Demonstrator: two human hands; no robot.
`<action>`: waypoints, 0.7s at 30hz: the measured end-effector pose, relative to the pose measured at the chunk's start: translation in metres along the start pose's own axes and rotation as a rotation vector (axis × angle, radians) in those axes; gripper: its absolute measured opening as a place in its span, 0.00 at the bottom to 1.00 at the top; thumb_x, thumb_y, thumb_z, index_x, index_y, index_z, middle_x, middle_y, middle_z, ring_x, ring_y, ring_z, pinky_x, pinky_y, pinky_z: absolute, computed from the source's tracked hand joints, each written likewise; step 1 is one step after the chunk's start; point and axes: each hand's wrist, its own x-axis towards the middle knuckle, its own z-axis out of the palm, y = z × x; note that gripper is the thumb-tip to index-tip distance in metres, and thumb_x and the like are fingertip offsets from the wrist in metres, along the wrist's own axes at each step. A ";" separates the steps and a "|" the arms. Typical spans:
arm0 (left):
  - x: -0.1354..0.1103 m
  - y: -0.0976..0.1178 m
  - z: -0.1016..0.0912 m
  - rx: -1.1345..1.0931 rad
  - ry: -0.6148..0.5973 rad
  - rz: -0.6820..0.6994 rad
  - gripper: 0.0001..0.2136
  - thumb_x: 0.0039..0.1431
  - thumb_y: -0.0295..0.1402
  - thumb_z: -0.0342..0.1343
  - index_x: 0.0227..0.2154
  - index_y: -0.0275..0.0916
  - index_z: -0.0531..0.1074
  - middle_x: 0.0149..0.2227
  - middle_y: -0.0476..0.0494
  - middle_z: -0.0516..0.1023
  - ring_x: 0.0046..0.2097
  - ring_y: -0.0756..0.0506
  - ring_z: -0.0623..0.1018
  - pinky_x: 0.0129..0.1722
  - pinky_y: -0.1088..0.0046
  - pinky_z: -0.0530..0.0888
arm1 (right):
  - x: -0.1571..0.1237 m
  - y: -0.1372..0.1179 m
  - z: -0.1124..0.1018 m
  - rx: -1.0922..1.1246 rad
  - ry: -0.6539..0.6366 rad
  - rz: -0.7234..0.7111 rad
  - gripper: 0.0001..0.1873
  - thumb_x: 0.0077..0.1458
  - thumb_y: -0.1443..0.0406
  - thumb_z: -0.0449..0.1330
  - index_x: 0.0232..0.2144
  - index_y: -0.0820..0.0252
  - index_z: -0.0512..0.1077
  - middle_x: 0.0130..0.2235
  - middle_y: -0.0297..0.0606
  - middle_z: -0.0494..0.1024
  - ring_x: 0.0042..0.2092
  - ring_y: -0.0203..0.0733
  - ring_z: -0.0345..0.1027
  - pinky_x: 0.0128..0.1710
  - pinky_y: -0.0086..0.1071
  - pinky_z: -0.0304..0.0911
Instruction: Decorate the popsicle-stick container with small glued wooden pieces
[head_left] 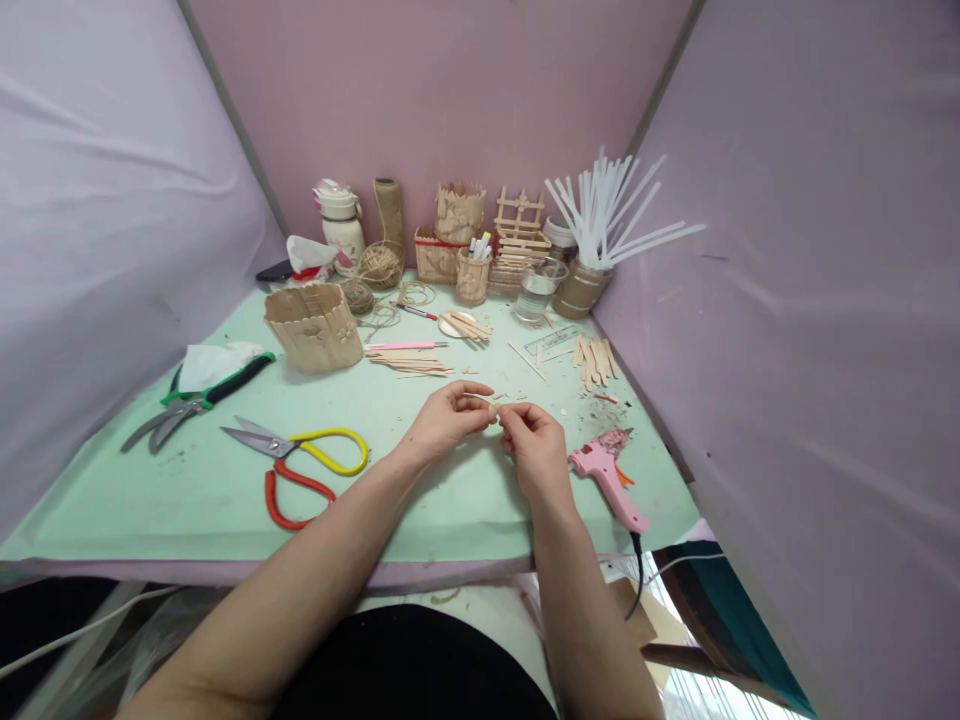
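Observation:
My left hand and my right hand meet above the middle of the green table. Between their fingertips is a tiny pale wood-coloured piece, pinched from both sides; its exact shape is too small to make out. Just right of my right hand lies a pink hot glue gun with its cord hanging over the front edge. To the left, scissors with one yellow and one red handle rest with blades slightly apart. Thin wooden strips and small scraps lie beyond my hands.
A wooden-stick basket and green-handled pruning shears stand and lie at left. Farther back are twine balls, a clear cup of water, and a jar of white glue sticks. Craft sticks lie at right.

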 end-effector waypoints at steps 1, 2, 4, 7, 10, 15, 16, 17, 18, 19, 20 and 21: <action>0.000 0.000 0.000 0.006 0.002 0.000 0.17 0.42 0.29 0.64 0.38 0.35 0.71 0.26 0.50 0.76 0.26 0.53 0.72 0.30 0.75 0.66 | 0.000 -0.001 0.000 -0.002 0.000 0.000 0.11 0.45 0.58 0.65 0.24 0.60 0.72 0.22 0.27 0.68 0.22 0.30 0.54 0.22 0.27 0.51; 0.000 -0.001 0.000 0.009 0.005 -0.002 0.17 0.42 0.29 0.64 0.38 0.35 0.71 0.26 0.49 0.76 0.26 0.53 0.72 0.30 0.75 0.66 | 0.000 -0.001 0.000 -0.007 0.000 0.001 0.11 0.45 0.58 0.65 0.24 0.60 0.72 0.22 0.28 0.68 0.22 0.30 0.55 0.22 0.27 0.51; 0.001 -0.001 -0.001 0.013 0.005 -0.014 0.17 0.42 0.30 0.65 0.37 0.35 0.71 0.26 0.49 0.76 0.26 0.53 0.72 0.30 0.75 0.66 | 0.000 -0.002 0.000 -0.020 0.001 0.001 0.11 0.45 0.58 0.65 0.25 0.61 0.73 0.22 0.28 0.69 0.22 0.30 0.55 0.22 0.27 0.51; 0.002 -0.002 -0.001 0.015 0.005 -0.031 0.17 0.42 0.31 0.65 0.37 0.35 0.71 0.26 0.48 0.76 0.26 0.52 0.72 0.30 0.75 0.66 | -0.001 -0.004 0.000 -0.025 -0.003 0.000 0.11 0.45 0.59 0.65 0.25 0.61 0.73 0.23 0.29 0.70 0.22 0.30 0.55 0.23 0.27 0.51; 0.002 -0.002 -0.002 0.010 0.007 -0.050 0.18 0.41 0.33 0.66 0.37 0.34 0.71 0.26 0.48 0.77 0.26 0.52 0.72 0.29 0.74 0.66 | -0.001 -0.005 -0.001 -0.023 -0.006 0.009 0.11 0.45 0.59 0.65 0.25 0.61 0.73 0.24 0.30 0.71 0.22 0.30 0.55 0.22 0.27 0.51; 0.002 -0.001 -0.003 0.054 0.008 -0.076 0.19 0.42 0.33 0.66 0.39 0.34 0.70 0.25 0.47 0.77 0.24 0.53 0.69 0.26 0.76 0.63 | -0.002 -0.006 0.000 -0.040 0.002 0.022 0.11 0.43 0.58 0.65 0.24 0.61 0.73 0.22 0.30 0.71 0.21 0.30 0.55 0.21 0.27 0.51; 0.001 0.000 -0.003 0.060 0.013 -0.077 0.19 0.42 0.33 0.66 0.39 0.34 0.71 0.25 0.47 0.77 0.24 0.53 0.69 0.26 0.76 0.63 | -0.002 -0.006 0.000 -0.044 0.003 0.024 0.11 0.43 0.58 0.65 0.24 0.61 0.73 0.22 0.30 0.71 0.21 0.30 0.56 0.21 0.27 0.52; 0.001 0.000 -0.003 0.061 0.020 -0.075 0.19 0.42 0.33 0.66 0.38 0.34 0.71 0.25 0.47 0.77 0.23 0.53 0.69 0.26 0.76 0.63 | -0.002 -0.007 0.000 -0.049 0.006 0.025 0.11 0.42 0.58 0.65 0.24 0.60 0.73 0.22 0.29 0.71 0.21 0.30 0.56 0.21 0.27 0.52; 0.001 0.000 -0.002 0.061 0.028 -0.071 0.18 0.42 0.33 0.66 0.38 0.35 0.71 0.25 0.48 0.77 0.23 0.53 0.69 0.26 0.76 0.63 | -0.002 -0.007 0.000 -0.055 0.009 0.026 0.11 0.42 0.58 0.65 0.24 0.60 0.73 0.22 0.29 0.71 0.21 0.30 0.56 0.21 0.27 0.52; 0.001 0.000 -0.002 0.062 0.037 -0.067 0.18 0.42 0.32 0.66 0.37 0.35 0.71 0.25 0.48 0.77 0.23 0.53 0.69 0.26 0.76 0.63 | -0.002 -0.006 0.000 -0.063 0.013 0.028 0.11 0.42 0.58 0.65 0.23 0.60 0.73 0.22 0.29 0.70 0.20 0.30 0.55 0.21 0.27 0.52; 0.002 -0.001 -0.001 0.065 0.045 -0.065 0.18 0.41 0.32 0.66 0.37 0.35 0.71 0.25 0.49 0.76 0.23 0.53 0.70 0.26 0.76 0.64 | -0.002 -0.006 0.000 -0.070 0.017 0.029 0.11 0.42 0.58 0.65 0.23 0.60 0.73 0.21 0.29 0.70 0.20 0.30 0.55 0.20 0.27 0.51; 0.002 -0.001 -0.001 0.064 0.050 -0.068 0.17 0.40 0.32 0.66 0.36 0.35 0.71 0.25 0.49 0.76 0.23 0.54 0.70 0.26 0.77 0.64 | -0.002 -0.005 0.000 -0.074 0.019 0.029 0.11 0.42 0.58 0.65 0.23 0.60 0.73 0.21 0.29 0.69 0.20 0.30 0.55 0.20 0.27 0.51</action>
